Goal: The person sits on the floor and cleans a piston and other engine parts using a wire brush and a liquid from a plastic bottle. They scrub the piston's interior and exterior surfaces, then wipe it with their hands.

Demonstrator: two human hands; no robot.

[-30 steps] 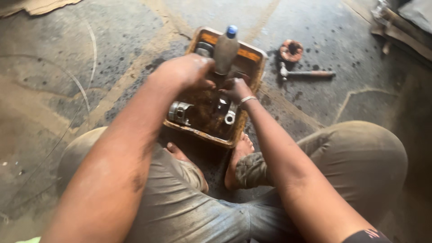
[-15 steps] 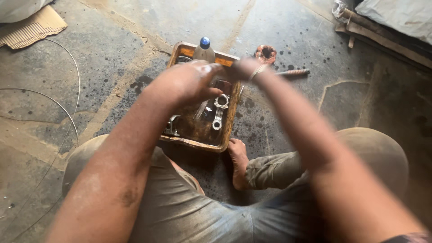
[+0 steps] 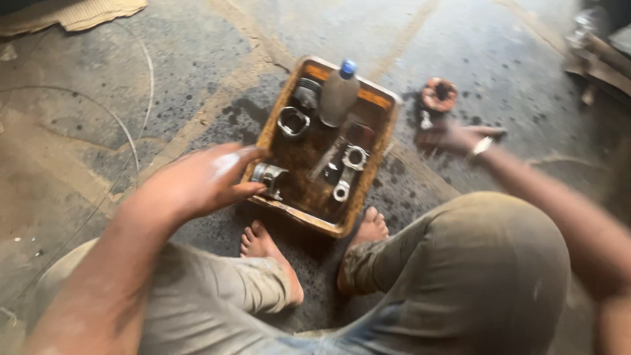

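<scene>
My left hand (image 3: 200,179) hovers at the near left corner of a rusty orange tray (image 3: 317,222), its fingers loosely spread and holding nothing, fingertips close to a metal piston (image 3: 268,176). My right hand (image 3: 450,137), blurred and wearing a wrist bangle, reaches to the floor right of the tray and lies over the handle of a hammer (image 3: 494,131). Blur hides whether it grips the handle. In the tray stand a grimy bottle with a blue cap (image 3: 338,95), a connecting rod (image 3: 348,169) and a squarish metal ring part (image 3: 293,121).
A round rusty part (image 3: 439,94) lies on the stained concrete floor just beyond the hammer. My bare feet (image 3: 266,246) rest against the tray's near edge between my bent knees. Thin wire (image 3: 141,66) curves over the floor at left; cardboard (image 3: 85,12) lies top left.
My right hand has left the tray and swung right to the hammer on the floor. My left hand has pulled back from over the tray to its near left corner.
</scene>
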